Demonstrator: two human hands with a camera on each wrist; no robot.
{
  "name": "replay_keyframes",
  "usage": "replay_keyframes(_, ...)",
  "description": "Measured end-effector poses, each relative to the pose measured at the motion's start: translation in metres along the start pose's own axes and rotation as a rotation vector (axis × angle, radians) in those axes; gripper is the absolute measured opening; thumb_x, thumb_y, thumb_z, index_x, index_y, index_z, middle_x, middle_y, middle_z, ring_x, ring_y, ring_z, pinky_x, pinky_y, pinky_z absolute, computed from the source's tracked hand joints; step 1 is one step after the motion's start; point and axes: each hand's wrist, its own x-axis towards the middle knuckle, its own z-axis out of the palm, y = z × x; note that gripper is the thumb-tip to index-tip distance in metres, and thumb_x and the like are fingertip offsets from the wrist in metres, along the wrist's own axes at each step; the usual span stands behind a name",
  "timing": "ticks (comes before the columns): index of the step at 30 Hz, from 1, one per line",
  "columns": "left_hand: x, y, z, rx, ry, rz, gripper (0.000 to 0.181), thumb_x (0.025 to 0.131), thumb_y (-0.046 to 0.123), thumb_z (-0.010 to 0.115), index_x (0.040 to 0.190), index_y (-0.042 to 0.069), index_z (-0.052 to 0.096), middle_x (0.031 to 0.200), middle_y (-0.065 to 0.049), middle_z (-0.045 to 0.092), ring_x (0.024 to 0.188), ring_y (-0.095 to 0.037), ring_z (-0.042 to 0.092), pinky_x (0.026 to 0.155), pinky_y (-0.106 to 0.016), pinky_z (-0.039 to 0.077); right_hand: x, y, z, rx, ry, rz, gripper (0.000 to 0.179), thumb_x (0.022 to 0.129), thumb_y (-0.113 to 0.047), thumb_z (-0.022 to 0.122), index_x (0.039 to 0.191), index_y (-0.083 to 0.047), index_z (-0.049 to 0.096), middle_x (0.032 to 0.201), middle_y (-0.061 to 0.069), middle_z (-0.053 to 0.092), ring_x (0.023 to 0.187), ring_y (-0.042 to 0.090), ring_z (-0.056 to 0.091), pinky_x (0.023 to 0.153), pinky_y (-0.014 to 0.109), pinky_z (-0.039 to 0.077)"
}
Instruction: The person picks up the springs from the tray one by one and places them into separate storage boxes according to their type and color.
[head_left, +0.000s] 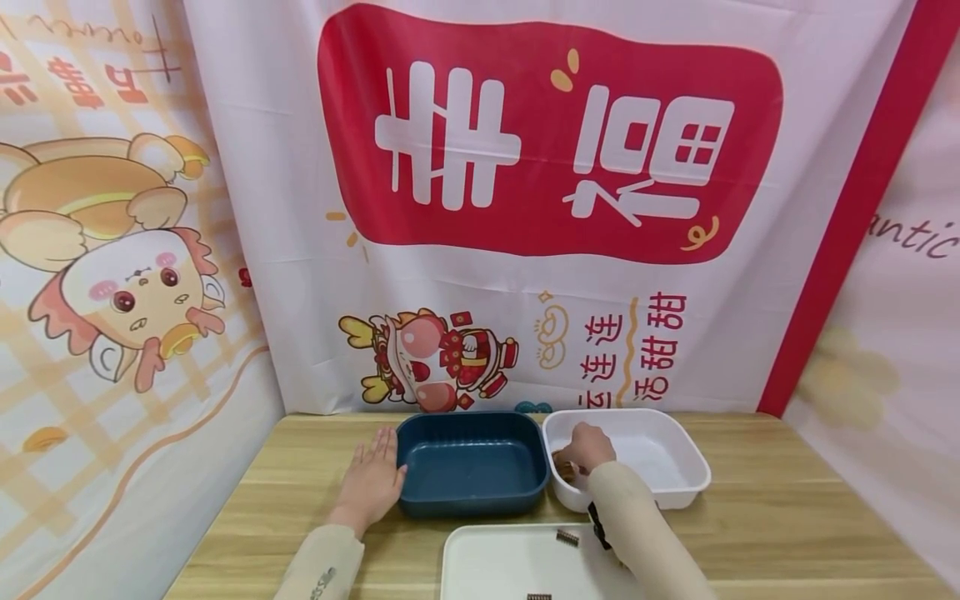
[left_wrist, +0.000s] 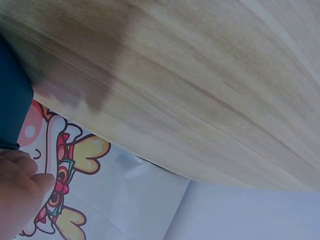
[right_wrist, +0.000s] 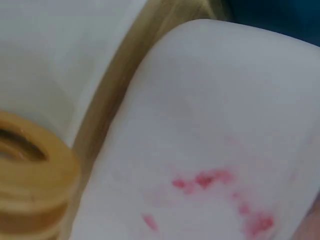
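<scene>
My left hand (head_left: 372, 477) rests with straight fingers against the left side of a dark blue bin (head_left: 472, 504). In the left wrist view, part of that hand (left_wrist: 22, 187) shows beside the blue wall. My right hand (head_left: 588, 448) reaches into the left end of a white bin (head_left: 678, 498), fingers curled down at a brown ribbed spring (head_left: 564, 468). The fingers partly cover this spring. From the right wrist, the white bin's outer wall (right_wrist: 200, 100) fills most of the view, and a large amber coil spring (right_wrist: 35, 180) appears close at the left.
A cream tray (head_left: 487, 558) lies in front of the bins, with small dark copper springs (head_left: 567, 537) on it. The two bins stand side by side at the back of the wooden table (head_left: 765, 500), before a printed cloth (head_left: 300, 333).
</scene>
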Motion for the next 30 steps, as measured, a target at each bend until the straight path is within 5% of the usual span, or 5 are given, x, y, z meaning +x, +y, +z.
replay_keyframes(12,-0.001,-0.001,0.002,-0.002,0.012,-0.003,0.061,0.099,0.026,0.045,0.142,-0.014,0.030,0.149,-0.029,0.027,0.139,-0.040,0.022,0.111,-0.057,0.017,-0.001,0.004,-0.015,0.086,-0.003,-0.025,0.028,0.073,-0.016,0.081,0.071,-0.002,0.057,0.061,0.009,0.053,0.053,0.021,0.057,0.051,0.030,0.052)
replay_keyframes(20,0.001,-0.003,0.006,0.007,0.011,-0.003,0.061,0.099,0.027,0.045,0.142,-0.014,0.030,0.148,-0.029,0.029,0.139,-0.040,0.022,0.110,-0.057,0.018,-0.005,0.003,-0.022,0.174,-0.018,-0.049,0.037,0.073,-0.016,0.082,0.054,-0.006,0.052,0.056,0.013,0.061,0.050,0.019,0.060,0.055,0.033,0.056)
replay_keyframes(30,0.001,-0.003,0.006,0.004,0.015,-0.004,0.062,0.099,0.028,0.045,0.142,-0.014,0.029,0.148,-0.030,0.028,0.139,-0.041,0.022,0.110,-0.058,0.018,-0.024,-0.012,-0.035,0.408,-0.110,-0.039,0.024,0.081,-0.017,0.076,0.090,0.004,0.070,0.081,0.014,0.070,0.067,0.021,0.068,0.065,0.034,0.057)
